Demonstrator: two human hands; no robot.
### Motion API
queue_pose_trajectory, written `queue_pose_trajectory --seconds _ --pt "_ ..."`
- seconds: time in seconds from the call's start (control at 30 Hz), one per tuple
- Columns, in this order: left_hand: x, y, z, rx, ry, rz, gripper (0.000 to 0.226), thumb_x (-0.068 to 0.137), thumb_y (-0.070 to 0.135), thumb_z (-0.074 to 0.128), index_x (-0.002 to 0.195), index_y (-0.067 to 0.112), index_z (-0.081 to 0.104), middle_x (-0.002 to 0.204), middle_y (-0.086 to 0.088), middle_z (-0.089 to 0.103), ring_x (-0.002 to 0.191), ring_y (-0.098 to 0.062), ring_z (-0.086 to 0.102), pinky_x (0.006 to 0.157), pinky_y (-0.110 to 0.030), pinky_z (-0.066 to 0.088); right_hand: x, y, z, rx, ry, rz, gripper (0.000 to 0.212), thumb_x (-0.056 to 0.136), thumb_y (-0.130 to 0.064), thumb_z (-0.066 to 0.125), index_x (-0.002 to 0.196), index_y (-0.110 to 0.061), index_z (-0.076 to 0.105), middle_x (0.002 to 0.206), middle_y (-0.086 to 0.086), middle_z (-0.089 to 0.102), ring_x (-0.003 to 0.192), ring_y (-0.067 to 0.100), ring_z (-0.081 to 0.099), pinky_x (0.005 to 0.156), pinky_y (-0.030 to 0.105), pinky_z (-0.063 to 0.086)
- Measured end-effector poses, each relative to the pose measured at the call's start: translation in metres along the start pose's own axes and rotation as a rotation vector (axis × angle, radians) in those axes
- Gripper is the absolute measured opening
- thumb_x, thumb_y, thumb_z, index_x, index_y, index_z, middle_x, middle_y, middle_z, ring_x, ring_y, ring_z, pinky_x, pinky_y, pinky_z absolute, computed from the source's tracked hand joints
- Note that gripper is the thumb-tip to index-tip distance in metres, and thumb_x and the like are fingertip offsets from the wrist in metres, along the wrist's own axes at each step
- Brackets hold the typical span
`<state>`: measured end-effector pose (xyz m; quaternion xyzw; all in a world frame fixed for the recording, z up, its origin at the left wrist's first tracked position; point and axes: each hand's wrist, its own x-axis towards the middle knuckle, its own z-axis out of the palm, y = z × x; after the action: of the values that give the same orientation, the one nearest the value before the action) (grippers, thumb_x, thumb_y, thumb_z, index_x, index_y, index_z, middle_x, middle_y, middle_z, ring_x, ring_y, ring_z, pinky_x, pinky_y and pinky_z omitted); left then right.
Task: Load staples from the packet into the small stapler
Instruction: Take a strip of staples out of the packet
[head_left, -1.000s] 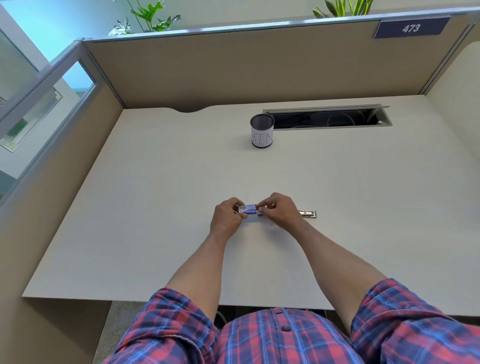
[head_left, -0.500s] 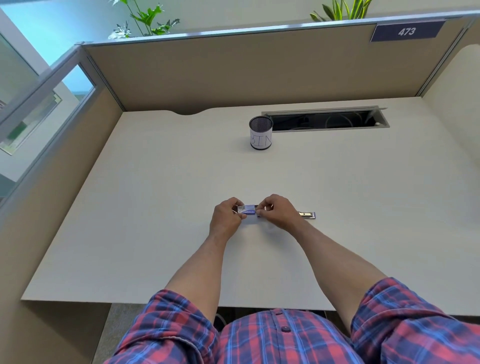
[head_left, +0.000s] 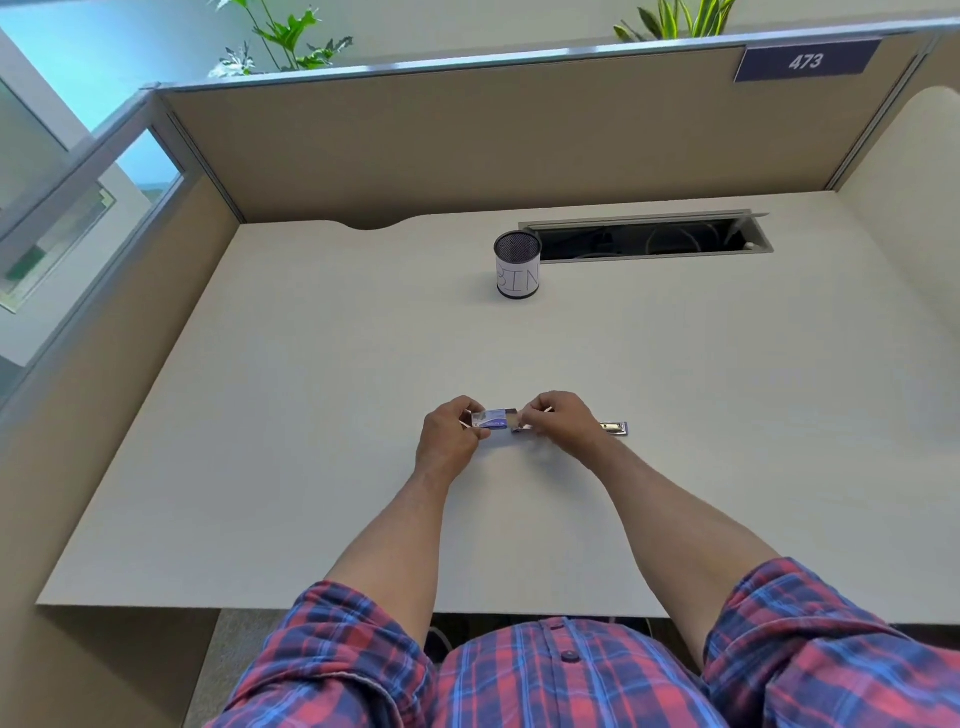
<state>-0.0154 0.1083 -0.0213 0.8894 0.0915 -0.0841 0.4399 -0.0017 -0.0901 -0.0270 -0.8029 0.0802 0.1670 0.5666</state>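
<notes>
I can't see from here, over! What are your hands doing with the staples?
Left hand and right hand both grip staple packet. Stapler untouched behind right wrist. Nothing blocking.

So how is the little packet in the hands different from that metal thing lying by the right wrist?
The staple packet is held above the desk by the left hand and right hand; the stapler lies flat, untouched. The packet is blue and white; the stapler is shiny metal. Both are small.

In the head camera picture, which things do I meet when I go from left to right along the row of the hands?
Left hand → small blue-and-white staple packet → right hand → small silver metal stapler, partly hidden behind the right hand.
</notes>
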Motion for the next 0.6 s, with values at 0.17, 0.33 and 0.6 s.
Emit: queue_pose_trajectory --seconds 0.17,0.33,0.6 --pt "0.0014 -0.0025 -0.0019 -0.013 0.004 -0.013 0.019 0.083 0.007 0.078 0.092 0.022 0.07 0.092 0.003 0.07 0.073 -0.011 0.06 0.066 -0.025 0.047 0.0017 -0.0008 -0.0067 0.27 0.055 0.02 0.009 0.087 0.0 0.065 0.086 0.009 0.068 0.087 0.022 0.075 0.076 0.022 0.074 0.066 0.027 0.056" --pt "0.0025 -0.0033 -0.0014 -0.018 0.003 -0.013 0.018 0.084 0.008 0.078 0.093 0.021 0.071 0.091 0.002 0.069 0.072 -0.011 0.06 0.067 -0.026 0.048 0.0018 -0.0028 -0.0081 0.399 0.073 0.021 0.014 0.086 0.012 0.06 0.095 0.002 0.063 0.083 0.02 0.066 0.071 0.029 0.067 0.071 0.038 0.057" --pt "0.0037 -0.0025 -0.0006 -0.033 0.006 -0.027 0.018 0.083 0.01 0.079 0.093 0.022 0.07 0.091 0.004 0.067 0.073 -0.011 0.061 0.07 -0.029 0.05 0.0088 -0.0077 -0.0058 0.331 0.046 0.237 0.029 0.088 -0.005 0.042 0.088 -0.007 0.071 0.061 0.0 0.044 0.049 0.015 0.033 0.048 0.025 0.03"
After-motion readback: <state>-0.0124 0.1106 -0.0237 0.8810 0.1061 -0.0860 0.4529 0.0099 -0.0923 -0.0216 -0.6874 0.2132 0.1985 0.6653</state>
